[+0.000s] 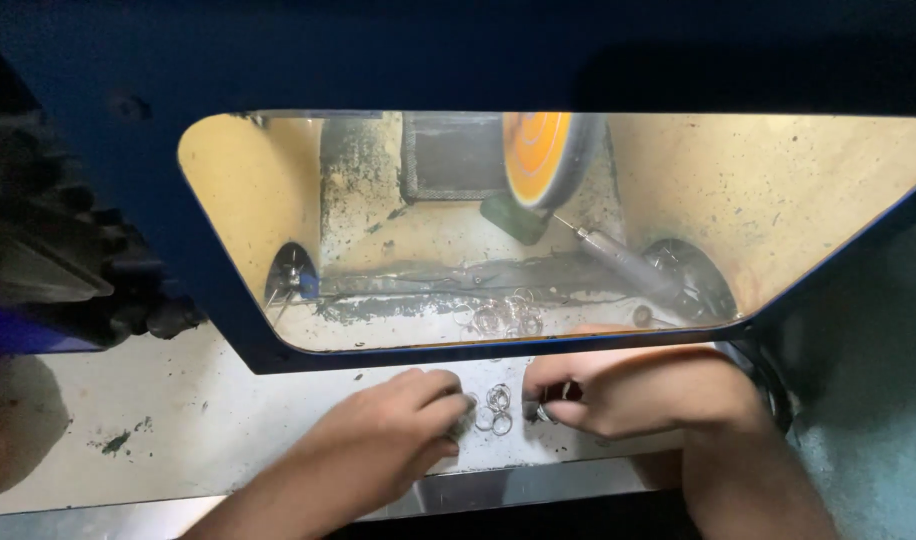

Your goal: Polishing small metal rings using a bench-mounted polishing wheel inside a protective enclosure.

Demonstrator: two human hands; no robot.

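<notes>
Both hands (398, 430) (628, 395) flanking small metal rings (495, 408)

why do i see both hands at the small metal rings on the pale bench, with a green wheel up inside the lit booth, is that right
Not quite: the wheel inside the lit booth is orange, not green, as the head view shows. The rest holds: the left hand and right hand are both at the small metal rings on the pale bench.

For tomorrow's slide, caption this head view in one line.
Two bare hands, left hand and right hand, sort small metal rings below a polishing wheel.
</notes>
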